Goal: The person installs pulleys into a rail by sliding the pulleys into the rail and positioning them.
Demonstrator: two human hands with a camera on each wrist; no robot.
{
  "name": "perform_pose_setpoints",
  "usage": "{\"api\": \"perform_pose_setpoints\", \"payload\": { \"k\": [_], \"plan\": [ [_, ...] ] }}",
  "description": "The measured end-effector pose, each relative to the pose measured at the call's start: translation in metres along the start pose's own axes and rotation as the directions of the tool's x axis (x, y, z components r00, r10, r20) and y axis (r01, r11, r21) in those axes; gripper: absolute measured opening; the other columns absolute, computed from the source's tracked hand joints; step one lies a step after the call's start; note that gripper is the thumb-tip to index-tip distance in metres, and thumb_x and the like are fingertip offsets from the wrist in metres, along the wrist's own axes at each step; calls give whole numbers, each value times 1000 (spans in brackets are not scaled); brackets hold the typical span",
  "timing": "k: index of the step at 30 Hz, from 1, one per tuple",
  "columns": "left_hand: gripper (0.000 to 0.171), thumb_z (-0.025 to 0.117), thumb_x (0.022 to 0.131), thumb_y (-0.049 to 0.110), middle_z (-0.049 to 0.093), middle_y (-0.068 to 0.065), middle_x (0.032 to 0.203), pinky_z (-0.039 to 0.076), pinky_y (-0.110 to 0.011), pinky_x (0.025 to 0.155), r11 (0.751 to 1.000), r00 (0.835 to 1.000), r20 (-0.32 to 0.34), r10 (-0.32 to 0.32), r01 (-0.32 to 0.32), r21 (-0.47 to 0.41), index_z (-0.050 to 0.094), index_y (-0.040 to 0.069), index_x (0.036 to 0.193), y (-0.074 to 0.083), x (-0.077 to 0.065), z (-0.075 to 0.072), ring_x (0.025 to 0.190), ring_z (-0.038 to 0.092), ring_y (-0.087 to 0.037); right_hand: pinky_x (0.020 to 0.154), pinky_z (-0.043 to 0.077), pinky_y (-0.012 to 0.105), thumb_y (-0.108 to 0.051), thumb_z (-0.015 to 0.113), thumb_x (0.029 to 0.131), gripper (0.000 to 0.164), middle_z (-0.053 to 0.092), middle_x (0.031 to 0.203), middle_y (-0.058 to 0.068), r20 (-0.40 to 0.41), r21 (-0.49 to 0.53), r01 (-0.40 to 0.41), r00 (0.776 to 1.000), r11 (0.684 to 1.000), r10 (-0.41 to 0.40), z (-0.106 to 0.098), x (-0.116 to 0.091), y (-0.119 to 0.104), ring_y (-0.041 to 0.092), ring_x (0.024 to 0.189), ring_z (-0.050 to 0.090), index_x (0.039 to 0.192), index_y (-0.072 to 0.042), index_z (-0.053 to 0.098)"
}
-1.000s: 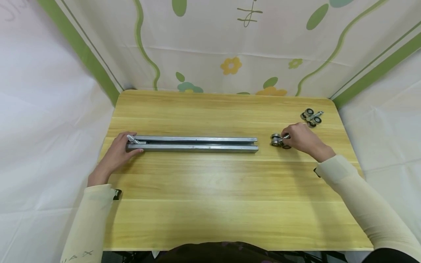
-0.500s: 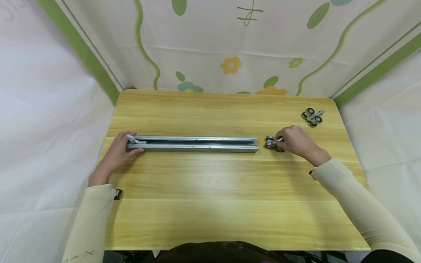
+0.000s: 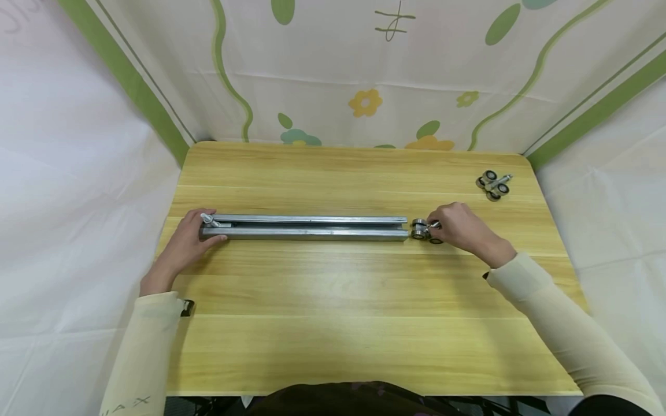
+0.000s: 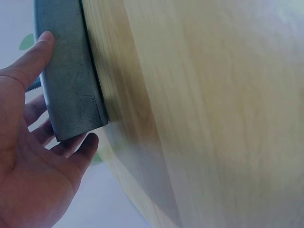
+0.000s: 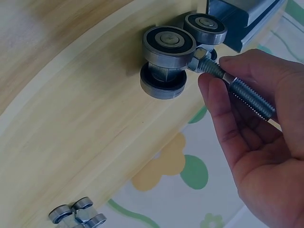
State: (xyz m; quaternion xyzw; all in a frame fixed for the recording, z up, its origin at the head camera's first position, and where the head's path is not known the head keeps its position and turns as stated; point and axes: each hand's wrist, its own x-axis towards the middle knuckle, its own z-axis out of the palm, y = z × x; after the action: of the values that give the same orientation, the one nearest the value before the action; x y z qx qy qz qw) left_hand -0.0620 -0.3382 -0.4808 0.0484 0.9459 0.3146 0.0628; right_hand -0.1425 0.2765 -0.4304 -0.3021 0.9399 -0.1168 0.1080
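Note:
A long steel channel rail (image 3: 312,234) lies across the table, its slot facing up. My left hand (image 3: 184,240) holds its left end, thumb on the near wall (image 4: 71,71) and the other fingers round the far side and end. A threaded stud (image 3: 210,219) sticks up from the slot beside that hand. My right hand (image 3: 460,227) pinches the threaded bolt (image 5: 251,98) of a roller trolley (image 5: 168,47) between thumb and fingertips. The trolley's leading wheels (image 3: 418,229) stand right at the rail's open right end, in line with the slot.
A second roller trolley (image 3: 493,186) lies on its own near the table's back right corner. The wooden table (image 3: 333,323) has rounded back corners. Patterned white fabric (image 3: 322,69) hangs close behind it, with plain white fabric on both sides.
My right hand has moved left with the roller trolley, bringing its wheels close to the rail's right end. My left hand and the rail have stayed in place.

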Motion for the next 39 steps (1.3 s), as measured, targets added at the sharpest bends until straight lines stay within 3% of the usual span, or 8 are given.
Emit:
{"api": "perform_pose_setpoints", "payload": {
  "k": [14, 22, 39],
  "plan": [
    [72, 80, 97, 18, 36, -38, 153, 28, -73, 116, 1000, 1000, 4, -12, 12, -12, 41, -10, 152, 1, -2, 0, 143, 33, -59, 60, 51, 32, -1, 75, 92, 15, 78, 96, 14, -10, -19, 30, 1000, 999, -30, 2, 4, -8, 7, 61, 58, 106, 0, 81],
    [73, 80, 97, 18, 36, -38, 153, 28, -72, 116, 1000, 1000, 5, -15, 15, -15, 41, -10, 152, 2, -1, 0, 143, 33, -59, 58, 48, 30, 1, 74, 92, 17, 78, 97, 14, -1, -4, 39, 999, 999, -39, 3, 6, -13, 7, 59, 54, 107, 0, 81],
    [72, 80, 96, 17, 37, -37, 153, 29, -72, 116, 1000, 1000, -7, -3, 3, -11, 42, -11, 151, 0, -1, 0, 142, 33, -59, 58, 51, 31, 1, 77, 92, 11, 76, 91, 12, -17, -5, 84, 996, 996, -84, 7, 15, -21, 8, 63, 59, 102, -1, 81]
  ]
}}
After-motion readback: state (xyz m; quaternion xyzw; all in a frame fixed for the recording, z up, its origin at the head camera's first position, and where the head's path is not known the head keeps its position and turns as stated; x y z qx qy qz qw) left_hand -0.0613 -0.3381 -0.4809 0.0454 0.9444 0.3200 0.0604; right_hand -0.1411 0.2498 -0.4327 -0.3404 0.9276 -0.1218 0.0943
